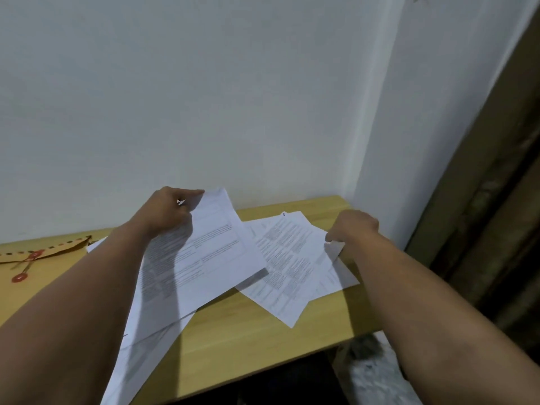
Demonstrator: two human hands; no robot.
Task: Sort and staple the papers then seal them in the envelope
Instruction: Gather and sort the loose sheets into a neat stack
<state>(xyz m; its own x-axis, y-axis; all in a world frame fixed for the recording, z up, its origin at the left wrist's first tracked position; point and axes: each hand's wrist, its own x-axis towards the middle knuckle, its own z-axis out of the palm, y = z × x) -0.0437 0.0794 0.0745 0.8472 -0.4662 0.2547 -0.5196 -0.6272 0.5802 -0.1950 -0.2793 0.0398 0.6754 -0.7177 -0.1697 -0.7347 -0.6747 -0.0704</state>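
Head view: left hand (168,210) grips one sheet (210,258); right hand (352,229) pinches another sheet (289,258); one envelope (43,252)

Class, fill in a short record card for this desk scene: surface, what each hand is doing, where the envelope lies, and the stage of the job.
Surface: wooden table against a white wall
Left hand: lifts a printed sheet by its top edge
Right hand: pinches the edge of loose sheets lying on the table
Envelope: brown, string-tie, far left, nothing inserted
Stage: sorting; no stapler in view
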